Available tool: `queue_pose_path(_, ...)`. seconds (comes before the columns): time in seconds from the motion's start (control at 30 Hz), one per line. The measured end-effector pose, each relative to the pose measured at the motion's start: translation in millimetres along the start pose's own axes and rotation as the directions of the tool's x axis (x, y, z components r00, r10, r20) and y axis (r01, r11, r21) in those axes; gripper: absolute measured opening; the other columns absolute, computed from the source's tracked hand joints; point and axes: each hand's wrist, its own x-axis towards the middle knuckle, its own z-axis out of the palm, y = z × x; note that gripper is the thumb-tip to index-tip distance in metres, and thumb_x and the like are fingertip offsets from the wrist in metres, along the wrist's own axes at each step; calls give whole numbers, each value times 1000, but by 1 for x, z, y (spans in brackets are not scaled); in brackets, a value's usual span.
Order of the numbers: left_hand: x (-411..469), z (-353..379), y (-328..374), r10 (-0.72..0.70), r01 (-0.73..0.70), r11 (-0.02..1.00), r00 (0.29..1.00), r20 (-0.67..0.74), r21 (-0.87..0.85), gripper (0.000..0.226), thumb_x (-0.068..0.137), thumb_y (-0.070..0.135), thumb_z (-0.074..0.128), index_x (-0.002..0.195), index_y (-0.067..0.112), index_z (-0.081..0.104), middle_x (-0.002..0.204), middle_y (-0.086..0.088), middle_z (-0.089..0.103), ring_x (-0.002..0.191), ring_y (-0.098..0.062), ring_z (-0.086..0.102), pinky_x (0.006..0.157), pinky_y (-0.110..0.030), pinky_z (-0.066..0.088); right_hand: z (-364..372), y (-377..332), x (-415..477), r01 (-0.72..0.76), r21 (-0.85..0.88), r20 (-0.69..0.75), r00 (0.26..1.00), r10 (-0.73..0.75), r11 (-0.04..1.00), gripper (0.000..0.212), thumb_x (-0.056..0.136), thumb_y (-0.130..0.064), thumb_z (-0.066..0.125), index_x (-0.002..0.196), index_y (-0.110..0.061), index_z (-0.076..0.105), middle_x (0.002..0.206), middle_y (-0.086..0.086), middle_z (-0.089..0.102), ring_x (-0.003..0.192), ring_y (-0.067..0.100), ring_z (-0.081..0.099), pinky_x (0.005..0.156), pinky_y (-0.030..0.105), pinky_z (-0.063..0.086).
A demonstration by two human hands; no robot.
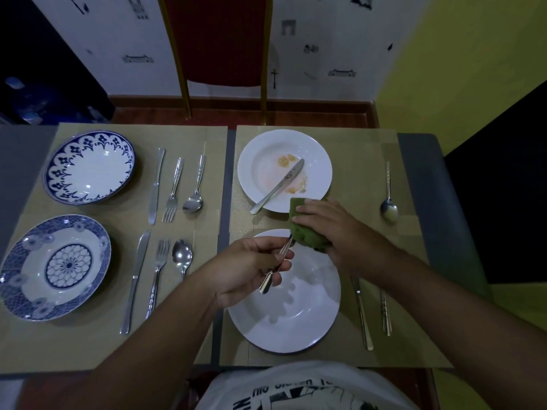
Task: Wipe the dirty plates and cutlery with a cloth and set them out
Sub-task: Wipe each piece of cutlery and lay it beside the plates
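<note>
While four plates sit on the table, two blue-patterned plates (pixel 88 167) on the left and two white ones on the right, only the far white plate (pixel 318 161) shows food smears, with a knife (pixel 281 184) lying across it. Six cutlery pieces (pixel 174 189) lie by the blue plates and three (pixel 361 312) on the right. The left hand (pixel 251 264) pinches a utensil handle (pixel 276 266) above the near white plate (pixel 296 321). The right hand (pixel 334 229) clasps a green cloth (pixel 305 235) around the utensil's hidden head.
</note>
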Motion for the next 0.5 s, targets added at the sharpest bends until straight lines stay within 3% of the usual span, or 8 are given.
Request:
queue_pose_path(0.07, 1, 0, 0, -3, 3, 1000, 1000, -18, -11, 32, 94, -12, 54, 120, -2, 70, 95, -10, 72, 73, -14, 66, 56, -23, 52, -2, 2, 0, -43, 5, -57, 997, 43, 999, 60, 72, 14, 68, 129, -3, 59, 135, 15, 54, 129, 32, 45, 113, 49, 30)
queue_pose_path(0.17, 2, 2, 0, 8, -9, 1000, 1000, -23, -25, 33, 95, -13, 53, 120, -1, 70, 96, -12, 72, 72, -13, 64, 56, -23, 51, 6, -5, -6, 17, -51, -97, 995, -22, 999, 57, 73, 13, 59, 127, -3, 60, 131, 15, 56, 128, 32, 47, 118, 32, 18)
queue_pose_path(0.23, 2, 1, -2, 14, -14, 999, 1000, -19, -31, 35, 95, -13, 52, 122, 0, 69, 96, -11, 72, 71, -12, 63, 57, -22, 51, 9, -8, -10, 30, -62, -93, 995, -36, 998, 52, 75, 10, 58, 126, -3, 62, 130, 15, 57, 128, 30, 48, 118, 31, 16)
queue_pose_path(0.33, 1, -3, -7, -17, 16, 1000, 997, -69, -16, 35, 95, -11, 53, 120, 4, 72, 104, -11, 76, 72, -11, 65, 59, -21, 51, 0, 3, -8, -106, -40, -117, 988, 101, 994, 56, 73, 13, 64, 127, -4, 62, 131, 14, 58, 124, 31, 50, 115, 29, 20)
queue_pose_path(0.4, 1, -5, -9, -56, 51, 998, 992, -111, -46, 30, 96, -5, 56, 116, 8, 74, 105, -11, 77, 72, -10, 65, 60, -20, 50, -6, 9, -9, -190, -24, -144, 972, 185, 981, 60, 71, 17, 61, 127, -5, 61, 131, 13, 57, 122, 32, 49, 114, 34, 25)
queue_pose_path(0.5, 5, -6, -9, -124, 101, 982, 982, -142, -160, 20, 99, 8, 60, 107, 7, 78, 90, -10, 72, 64, -9, 61, 52, -18, 50, -10, 10, -14, -247, 13, -200, 949, 245, 969, 61, 71, 19, 58, 127, -6, 61, 132, 10, 56, 122, 30, 48, 111, 47, 32)
